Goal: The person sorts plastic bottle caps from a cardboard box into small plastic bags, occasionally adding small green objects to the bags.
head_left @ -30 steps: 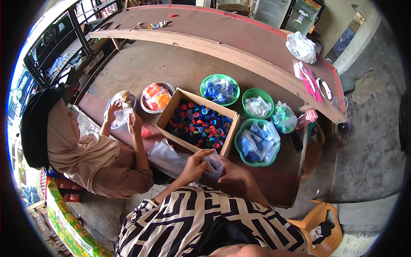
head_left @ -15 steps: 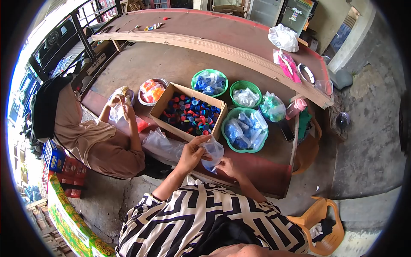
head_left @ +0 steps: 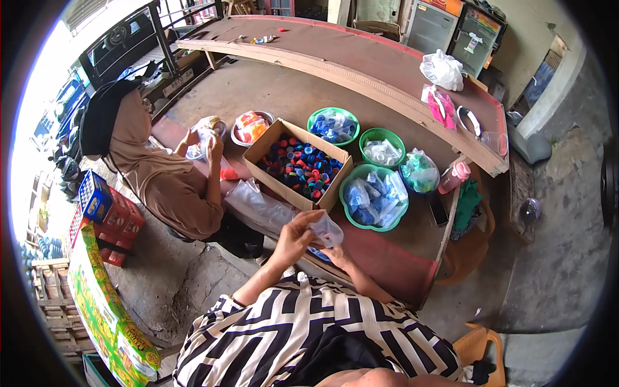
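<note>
My left hand is closed on the upper part of a clear plastic bag, with the thumb and fingers pinching its edge. Lower down, my right hand has its fingers curled at the bag's other side. Something blue shows beneath the bag by my right fingers, too covered to name. Just beyond my hands stands a cardboard box of red, blue and dark bottle caps. Flat clear plastic bags lie at the table's near edge, left of my left hand.
A turquoise basket of bagged blue caps stands right of the box. Green baskets and a metal bowl hold more bags. A pink bottle and phone sit rightward. At left, a co-worker handles a clear bag.
The view has turned, so most of the scene sits further right. Both my hands keep hold of the plastic bag, which has tilted. The co-worker's hands have come closer together.
</note>
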Available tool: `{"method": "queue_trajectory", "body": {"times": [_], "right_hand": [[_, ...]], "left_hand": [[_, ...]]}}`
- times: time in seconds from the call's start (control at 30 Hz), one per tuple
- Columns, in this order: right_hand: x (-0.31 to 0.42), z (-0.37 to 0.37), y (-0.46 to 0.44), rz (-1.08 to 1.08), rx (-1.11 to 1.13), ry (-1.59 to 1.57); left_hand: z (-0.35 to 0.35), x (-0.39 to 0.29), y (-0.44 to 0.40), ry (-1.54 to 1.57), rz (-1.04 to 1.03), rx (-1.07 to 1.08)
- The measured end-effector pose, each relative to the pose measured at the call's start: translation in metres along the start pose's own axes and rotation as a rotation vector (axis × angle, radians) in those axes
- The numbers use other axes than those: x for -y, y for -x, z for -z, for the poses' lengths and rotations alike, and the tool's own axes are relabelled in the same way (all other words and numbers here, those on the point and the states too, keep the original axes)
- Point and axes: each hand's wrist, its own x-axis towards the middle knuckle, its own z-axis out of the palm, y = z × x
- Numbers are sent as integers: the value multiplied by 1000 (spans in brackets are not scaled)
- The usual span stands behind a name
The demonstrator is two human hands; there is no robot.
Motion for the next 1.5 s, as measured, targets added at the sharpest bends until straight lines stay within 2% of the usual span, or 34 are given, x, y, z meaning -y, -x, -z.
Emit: {"method": "queue_trajectory", "body": {"times": [0.07,0.13,0.23,0.3,0.37,0.43,0.47,0.5,0.57,0.67,0.83,0.9,0.97,1.0,1.13,1.23,1.3,1.37,1.43,1.47,1.5], "right_hand": [[44,10,4,-21,86,281],[87,12,9,-61,85,308],[98,23,1,-170,170,343],[97,28,-7,23,269,557],[100,39,-28,-18,352,486],[117,47,-55,-224,425,292],[125,49,-69,-253,395,193],[119,53,-89,-181,341,190],[139,55,-123,-138,221,306],[145,56,-181,-42,176,459],[130,39,-277,30,258,746],[116,28,-313,3,281,754],[100,14,-344,103,273,1034],[92,5,-360,17,280,1016],[41,-23,-416,110,306,1182],[33,-41,-429,74,254,1238],[40,-43,-431,-106,428,1322],[42,-41,-427,-134,475,1269],[40,-35,-429,-174,731,1275],[41,-26,-429,-169,935,1208],[57,-20,-430,-234,1030,993]], "left_hand": [[6,1,2,26,23,-59],[12,0,4,39,23,-82],[20,-2,0,1,33,-139],[25,-2,-3,16,45,-162],[33,8,-10,45,56,-174],[40,17,-18,-7,63,-164],[42,21,-23,-14,55,-164],[43,20,-27,-14,56,-160],[45,13,-36,-64,64,-128],[56,15,-51,-78,83,-111],[78,24,-72,-90,123,-83],[86,29,-80,-98,131,-76],[93,33,-86,-104,152,-40],[97,33,-90,-101,160,-34],[111,36,-98,-110,189,-26],[121,47,-101,-143,183,-73],[127,45,-103,-150,208,-80],[132,41,-108,-103,270,-73],[137,44,-114,-80,269,-66],[139,45,-118,-67,262,-60],[140,48,-122,-56,264,-55]]}}
